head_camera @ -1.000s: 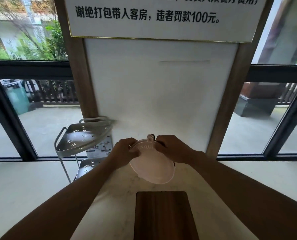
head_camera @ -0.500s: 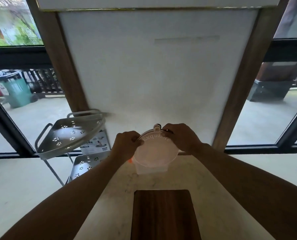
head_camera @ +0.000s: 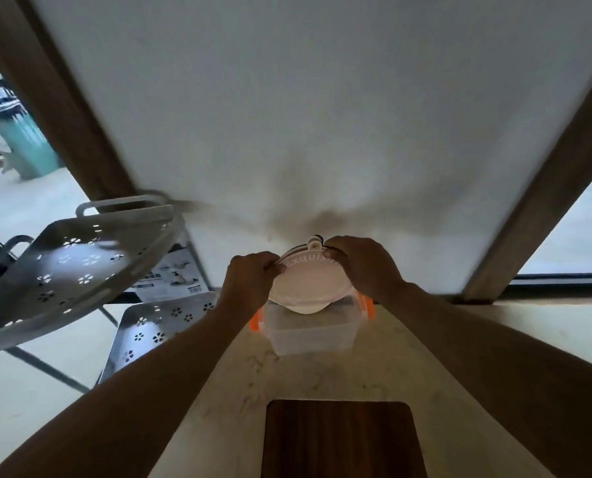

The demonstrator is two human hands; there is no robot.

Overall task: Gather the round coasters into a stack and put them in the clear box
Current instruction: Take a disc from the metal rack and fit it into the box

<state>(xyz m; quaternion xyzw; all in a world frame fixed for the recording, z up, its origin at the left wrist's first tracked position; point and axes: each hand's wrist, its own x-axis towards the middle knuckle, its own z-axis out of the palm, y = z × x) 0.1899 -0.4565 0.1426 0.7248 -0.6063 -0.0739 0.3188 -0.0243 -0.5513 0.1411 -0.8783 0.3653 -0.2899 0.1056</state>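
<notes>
A stack of round pale coasters (head_camera: 306,288), the top one lettered "Exquis…" with a small tab at its far edge, is tilted toward me over the clear box (head_camera: 310,334). My left hand (head_camera: 251,282) pinches the stack's left rim and my right hand (head_camera: 361,267) grips its right rim. The stack's near lower edge dips into the open top of the box, which has orange clips on both sides and sits on the marble counter (head_camera: 218,401). How many coasters are in the stack cannot be told.
A dark wooden board (head_camera: 339,439) lies on the counter close to me. A grey perforated corner rack (head_camera: 77,267) with two tiers stands at the left. A white panel between wooden posts rises right behind the box.
The camera tilted down and nearer. Both hands lowered the coaster stack from in front of the wall down onto the clear box, which has come into full view beneath it.
</notes>
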